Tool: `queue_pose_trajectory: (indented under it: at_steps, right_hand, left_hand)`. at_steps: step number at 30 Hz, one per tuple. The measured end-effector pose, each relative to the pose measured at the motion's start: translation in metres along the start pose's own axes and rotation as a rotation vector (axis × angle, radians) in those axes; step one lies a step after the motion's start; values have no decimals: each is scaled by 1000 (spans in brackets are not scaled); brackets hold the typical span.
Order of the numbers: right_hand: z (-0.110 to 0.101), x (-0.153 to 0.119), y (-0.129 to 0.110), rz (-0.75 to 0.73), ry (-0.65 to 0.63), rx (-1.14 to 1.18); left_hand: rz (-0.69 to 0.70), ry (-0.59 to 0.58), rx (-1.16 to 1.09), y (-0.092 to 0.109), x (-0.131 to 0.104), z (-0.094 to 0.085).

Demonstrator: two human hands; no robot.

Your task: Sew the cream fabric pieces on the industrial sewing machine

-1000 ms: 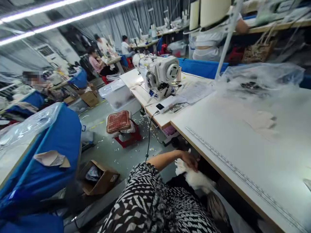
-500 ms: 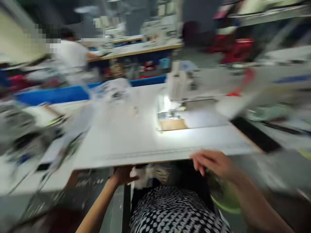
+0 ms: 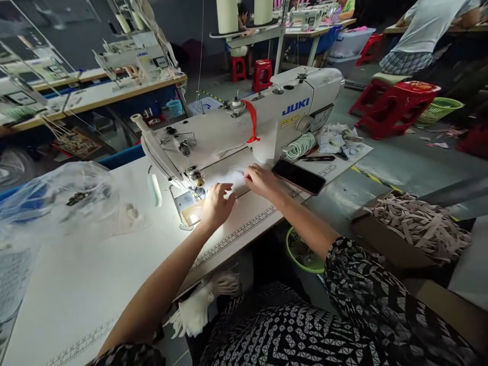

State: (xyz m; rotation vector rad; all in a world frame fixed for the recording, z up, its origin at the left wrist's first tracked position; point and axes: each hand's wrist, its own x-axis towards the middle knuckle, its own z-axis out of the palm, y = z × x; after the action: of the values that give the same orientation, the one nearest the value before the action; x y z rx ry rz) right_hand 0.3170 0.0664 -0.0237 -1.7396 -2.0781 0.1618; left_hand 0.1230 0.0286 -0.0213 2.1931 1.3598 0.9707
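Note:
A white sewing machine point(image 3: 229, 132) stands on the table, its lamp lighting the needle area. My left hand point(image 3: 218, 206) is just right of the presser foot point(image 3: 199, 192), with bent fingers and the thumb apart; it appears to hold nothing. Farther right, under the machine's arm, my right hand point(image 3: 261, 180) has its fingers pinched together at the edge of a small white piece of cloth point(image 3: 234, 177). That cloth lies on the machine bed between both hands, and its outline blends into the white surface.
A phone point(image 3: 299, 177), a coil of pale green cord point(image 3: 300, 146) and fabric scraps point(image 3: 339, 138) lie right of my hands. Clear plastic bags point(image 3: 87, 198) cover the table's left. Below are a green basket point(image 3: 301, 267) and a box of strips point(image 3: 419, 226). Red stools point(image 3: 396, 107) stand behind.
My view has swung right. Both hands have risen from the table's front edge onto the machine bed, and my right hand now pinches the white cloth.

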Motion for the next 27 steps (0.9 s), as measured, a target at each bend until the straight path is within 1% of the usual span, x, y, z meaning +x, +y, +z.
queue_pose_trajectory:
  at_steps: [2, 4, 5, 8, 10, 12, 14, 15, 17, 19, 22, 24, 25, 27]
  right_hand:
    - [-1, -4, 4, -68, 1, 30]
    - [-5, -8, 8, -143, 23, 116]
    - [-7, -10, 10, -170, 38, 174]
    - [-12, -16, 11, -198, 45, 368]
    - [-13, -19, 8, -185, 0, 537]
    - [-11, -21, 2, -167, -102, 751]
    - [-7, -22, -8, -149, -235, 934]
    - [-4, -22, -15, -144, -302, 983]
    - [3, -20, -33, -143, -398, 985]
    - [12, -18, -57, -172, -432, 868]
    - [25, -15, -94, -273, -370, 532]
    - [34, -14, -114, -344, -310, 295]
    - [37, -15, -122, -372, -287, 204]
    - [42, -17, -131, -409, -256, 97]
  left_hand:
    - [-45, 121, 109, -14, 19, 20]
    - [-99, 190, 148, -18, 29, 31]
    - [-124, 202, 141, -16, 32, 33]
    - [-191, 173, 20, -7, 31, 32]
    - [-218, 115, -153, -1, 23, 24]
    - [-221, 45, -337, 2, 8, 11]
    - [-211, -8, -424, -1, -10, -5]
    - [-213, -15, -416, -4, -21, -15]
    - [-250, 1, -331, -12, -41, -35]
    - [-326, 16, -189, -24, -58, -56]
    - [-428, -11, 66, -42, -76, -86]
    - [-436, -7, 187, -56, -85, -108]
    - [-421, 20, 224, -64, -89, -120]
    - [-373, 106, 288, -83, -95, -144]
